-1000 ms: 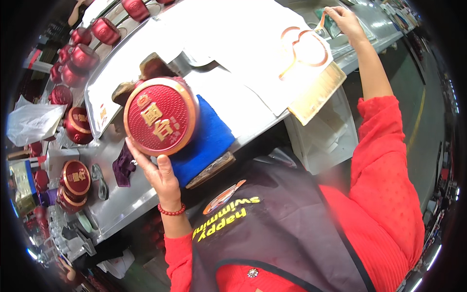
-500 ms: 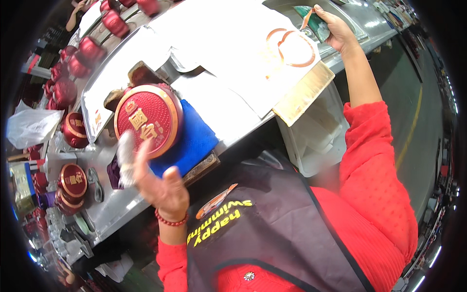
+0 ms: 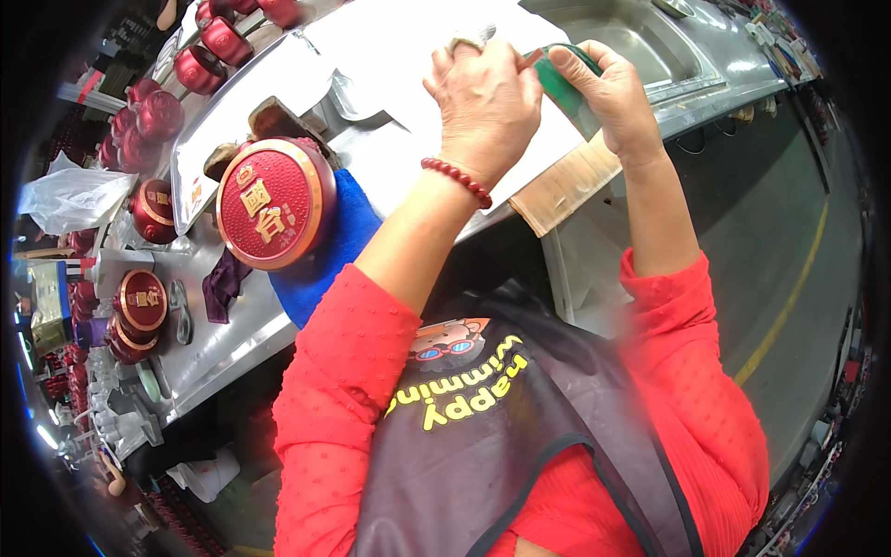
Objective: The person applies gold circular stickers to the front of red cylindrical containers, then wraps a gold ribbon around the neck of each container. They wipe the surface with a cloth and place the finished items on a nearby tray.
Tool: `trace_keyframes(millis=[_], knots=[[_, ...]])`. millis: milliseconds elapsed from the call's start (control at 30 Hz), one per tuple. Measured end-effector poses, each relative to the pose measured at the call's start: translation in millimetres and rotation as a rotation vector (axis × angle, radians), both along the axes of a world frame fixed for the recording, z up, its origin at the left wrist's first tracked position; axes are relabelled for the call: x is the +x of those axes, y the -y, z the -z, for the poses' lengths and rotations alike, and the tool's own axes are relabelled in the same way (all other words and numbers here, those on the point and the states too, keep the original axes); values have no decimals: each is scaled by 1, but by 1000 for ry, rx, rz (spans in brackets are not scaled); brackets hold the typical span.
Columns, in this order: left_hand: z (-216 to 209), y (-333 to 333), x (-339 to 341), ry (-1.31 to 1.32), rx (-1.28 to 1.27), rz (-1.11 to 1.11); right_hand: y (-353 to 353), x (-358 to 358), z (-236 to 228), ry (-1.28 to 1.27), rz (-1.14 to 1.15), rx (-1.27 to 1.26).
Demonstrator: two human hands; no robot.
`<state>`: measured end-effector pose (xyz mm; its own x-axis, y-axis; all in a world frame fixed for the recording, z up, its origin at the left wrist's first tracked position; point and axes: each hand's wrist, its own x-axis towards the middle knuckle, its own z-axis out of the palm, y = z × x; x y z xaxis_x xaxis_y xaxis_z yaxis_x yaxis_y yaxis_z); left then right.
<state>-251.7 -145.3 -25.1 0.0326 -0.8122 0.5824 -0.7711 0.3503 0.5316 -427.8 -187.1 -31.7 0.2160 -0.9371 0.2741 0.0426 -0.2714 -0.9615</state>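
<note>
Gripping right hand (image 3: 614,102): a green piece (image 3: 562,89) is being held in closed fingers, the thumb being laid along its upper edge, just beside the sink (image 3: 636,42).
Left hand (image 3: 483,107): its back is being turned toward the camera and its fingers are being bent partway; the fingertips are being hidden, so what they have hold of cannot be told.
Whitish bundle (image 3: 471,39): it is being shown just beyond the left knuckles; whether it is being gripped cannot be told.
Orange strip (image 3: 532,58): a short length is being seen between the two hands, near the right thumb.
Beaded bracelet (image 3: 457,183): it is being worn on the left wrist, above a red sleeve (image 3: 348,381).
Blue cloth (image 3: 351,209): it is being partly covered by the large red jar and the left arm.
Large red jar (image 3: 277,204): its round, gold-rimmed face is being turned toward the camera, with dark brown blocks (image 3: 283,123) being seen behind it.
Tabletop (image 3: 243,332): a purple cloth (image 3: 223,283) is being carried on its bare metal.
Far left: stacked red jars (image 3: 142,302) and a clear plastic bag (image 3: 74,197) are being shown.
Floor (image 3: 742,241): it is being crossed by a yellow line (image 3: 794,302).
</note>
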Motion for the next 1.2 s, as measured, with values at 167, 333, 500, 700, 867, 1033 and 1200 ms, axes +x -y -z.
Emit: trace_keyframes(millis=[167, 333, 500, 700, 867, 1033, 1200], knots=[[16, 0, 13, 247, 155, -87, 8, -39, 15, 243, 74, 211], [19, -20, 21, 255, 362, -64, -2, -44, 26, 440, 178, 234], [9, -70, 60, 238, 201, -95, -33, 33, 27, 419, 61, 77], [-10, -113, 109, 204, 95, -83, -59, 125, 14, 268, -58, 33], [-8, -172, 167, 181, -277, -142, -102, 162, 2, 32, -250, 0], [25, -183, 225, -140, -12, -256, -93, 184, 14, -257, -278, -256], [58, -183, 237, -439, -20, -64, -69, 196, 1, -344, -131, -507]])
